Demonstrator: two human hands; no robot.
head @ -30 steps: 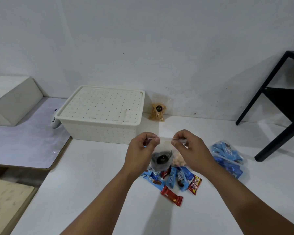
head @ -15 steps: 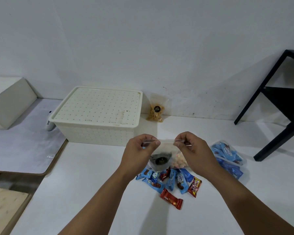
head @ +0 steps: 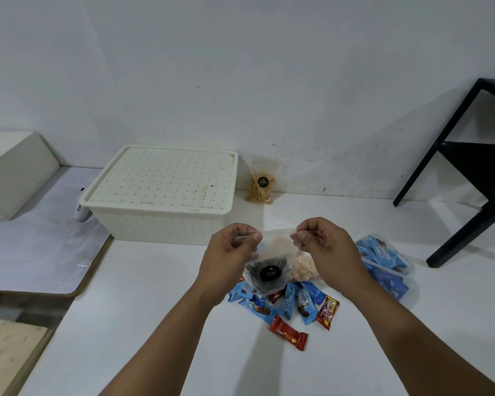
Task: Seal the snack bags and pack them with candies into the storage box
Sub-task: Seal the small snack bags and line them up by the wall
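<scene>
Two hands, left hand [head: 229, 252] and right hand [head: 325, 247], on one clear snack bag [head: 266, 274] with a black label. One lidded storage box [head: 162, 192] on the counter [head: 155, 338]. One snack bag of yellow sticks [head: 262, 184] against the wall. One bag of pale puffs [head: 303, 268], partly hidden. One clear bag of blue packets [head: 383, 264]. Two red candies in plain sight, red bar [head: 288, 332] and red striped pack [head: 327, 311]. About six loose blue candies [head: 306, 302], overlapping, exact count unclear. One black frame [head: 469, 167] at right.

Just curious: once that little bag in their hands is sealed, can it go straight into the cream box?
Not yet. The lid is on the storage box, covering its opening. Both hands, left hand and right hand, pinch the snack bag.
</scene>
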